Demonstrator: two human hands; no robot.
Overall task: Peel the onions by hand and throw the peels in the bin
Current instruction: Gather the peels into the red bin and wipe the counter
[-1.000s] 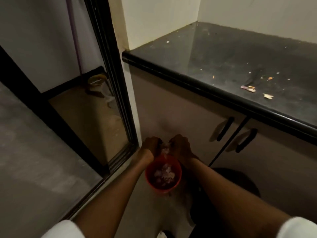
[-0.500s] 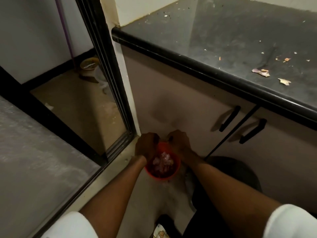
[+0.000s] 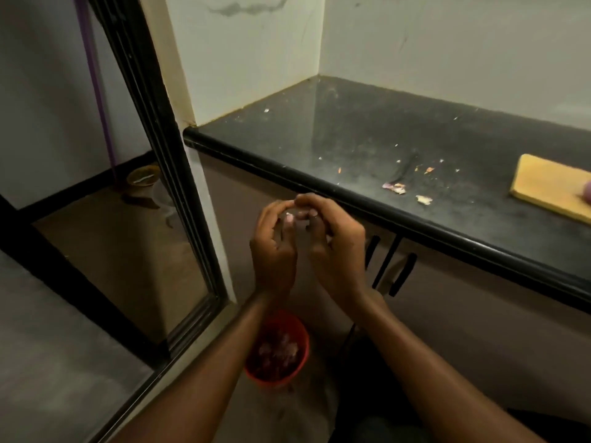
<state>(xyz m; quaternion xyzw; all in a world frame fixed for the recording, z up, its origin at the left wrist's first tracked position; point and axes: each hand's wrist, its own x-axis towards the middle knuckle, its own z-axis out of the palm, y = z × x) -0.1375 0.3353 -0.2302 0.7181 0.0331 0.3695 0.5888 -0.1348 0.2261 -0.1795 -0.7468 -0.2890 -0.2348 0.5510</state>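
Both hands have risen from the red bin [image 3: 277, 351] to just below the counter edge [image 3: 351, 199]. Left hand [image 3: 275, 247] and right hand [image 3: 335, 247] are cupped, fingertips meeting; whether they hold anything cannot be told. Peels lie in the bin below; likely dumping done. Scraps [image 3: 395, 188] remain on the counter; a peeled onion [image 3: 587, 196] on the board [image 3: 543, 187].

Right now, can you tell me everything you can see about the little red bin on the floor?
The red bin is a small round tub, plastic by its look, standing upright with no lid on the pale floor, below the black counter edge and beside the cupboard front. Pinkish-purple onion peels lie piled inside. A forearm crosses over its left rim in this view, hiding part of it; neither hand touches it.
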